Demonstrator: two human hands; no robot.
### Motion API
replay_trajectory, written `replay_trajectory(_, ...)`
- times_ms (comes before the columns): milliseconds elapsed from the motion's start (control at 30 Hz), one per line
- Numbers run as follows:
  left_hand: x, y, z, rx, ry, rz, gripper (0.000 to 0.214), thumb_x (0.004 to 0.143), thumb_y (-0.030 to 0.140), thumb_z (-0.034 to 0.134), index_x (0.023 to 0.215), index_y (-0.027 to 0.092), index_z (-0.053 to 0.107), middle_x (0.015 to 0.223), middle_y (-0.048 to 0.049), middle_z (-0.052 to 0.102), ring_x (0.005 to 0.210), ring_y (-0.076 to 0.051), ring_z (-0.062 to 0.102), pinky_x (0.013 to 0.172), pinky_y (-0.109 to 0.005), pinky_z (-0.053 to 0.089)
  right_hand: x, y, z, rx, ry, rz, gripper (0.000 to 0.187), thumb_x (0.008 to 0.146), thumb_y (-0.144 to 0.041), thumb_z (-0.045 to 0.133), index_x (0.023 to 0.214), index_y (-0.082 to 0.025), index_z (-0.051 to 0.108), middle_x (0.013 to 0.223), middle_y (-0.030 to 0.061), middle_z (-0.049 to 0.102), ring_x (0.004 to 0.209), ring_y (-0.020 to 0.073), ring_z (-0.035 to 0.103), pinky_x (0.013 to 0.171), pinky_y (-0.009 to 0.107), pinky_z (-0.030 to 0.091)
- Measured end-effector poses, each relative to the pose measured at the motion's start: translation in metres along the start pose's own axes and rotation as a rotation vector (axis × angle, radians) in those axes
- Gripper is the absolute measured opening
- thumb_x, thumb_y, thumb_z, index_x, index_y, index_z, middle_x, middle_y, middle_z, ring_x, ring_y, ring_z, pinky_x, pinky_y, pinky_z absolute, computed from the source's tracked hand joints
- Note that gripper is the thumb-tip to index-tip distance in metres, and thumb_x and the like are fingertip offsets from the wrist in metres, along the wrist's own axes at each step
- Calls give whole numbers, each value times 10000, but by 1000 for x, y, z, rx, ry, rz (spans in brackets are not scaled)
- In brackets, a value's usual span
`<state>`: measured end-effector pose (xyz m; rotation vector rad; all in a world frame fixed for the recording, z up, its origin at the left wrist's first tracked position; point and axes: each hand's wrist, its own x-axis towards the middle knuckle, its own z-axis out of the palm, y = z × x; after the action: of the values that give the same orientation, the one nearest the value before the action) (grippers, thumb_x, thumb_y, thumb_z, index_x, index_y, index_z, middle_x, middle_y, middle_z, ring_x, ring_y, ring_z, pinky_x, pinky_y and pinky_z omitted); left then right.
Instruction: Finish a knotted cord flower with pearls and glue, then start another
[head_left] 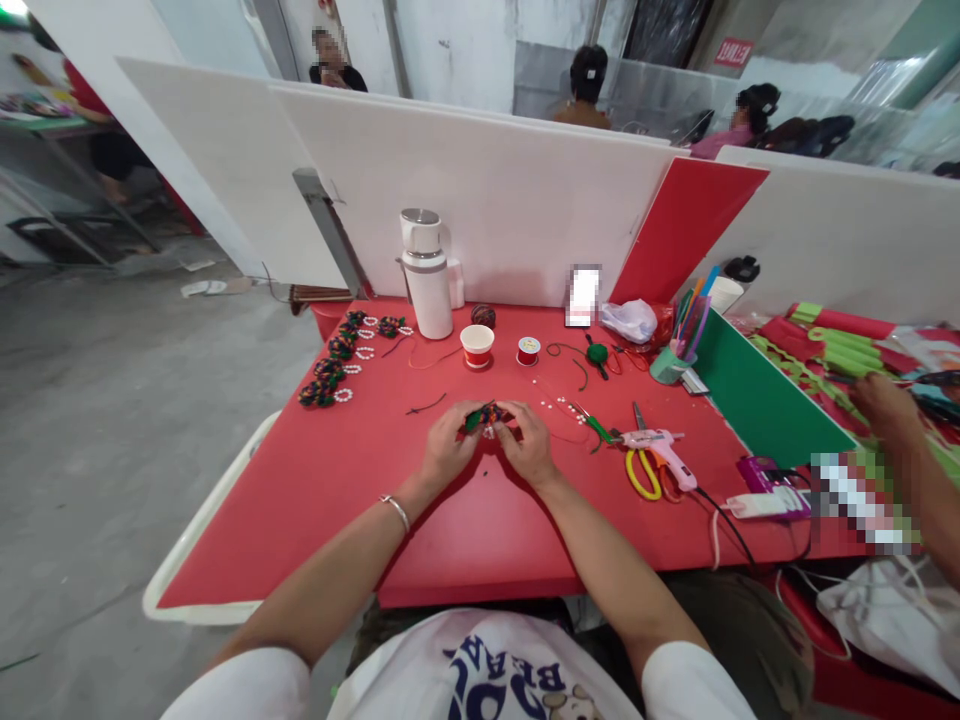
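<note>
Between my two hands, above the middle of the red table, is a small dark knitted piece (491, 415) in green, red and blue, with white beads at its lower side. My left hand (451, 440) pinches its left end. On the other end are the fingers of my right hand (529, 445). Similar knitted pieces (330, 368) with white bead loops lie in a row at the table's left edge. Loose white beads (559, 402) and a green-handled crochet hook (596, 428) are to the right of my hands. A short dark yarn scrap (426, 404) lies to the left.
Behind my hands stand a white thermos (429, 285), a paper cup (478, 346), a yarn ball (484, 316), a thread spool (529, 350) and a phone (583, 296). Yellow-handled scissors (643, 472) and a pink glue gun (664, 450) lie right. A co-worker's hand (885, 405) is beyond the green divider (765, 400).
</note>
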<state>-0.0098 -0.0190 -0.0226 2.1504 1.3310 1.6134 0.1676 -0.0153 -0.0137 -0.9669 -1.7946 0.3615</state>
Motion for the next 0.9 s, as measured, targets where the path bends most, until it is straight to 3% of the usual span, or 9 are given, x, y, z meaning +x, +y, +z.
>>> replay_trajectory(900, 1, 2, -2, 9, 4, 8, 201, 941, 258, 595, 1112, 197, 681, 1044, -87, 781, 954, -203, 745, 869, -346, 613, 0, 0, -2, -19, -2, -25, 322, 1022, -409, 564, 1250, -218, 687, 1147, 107, 755, 1052, 210, 712, 958, 366, 592)
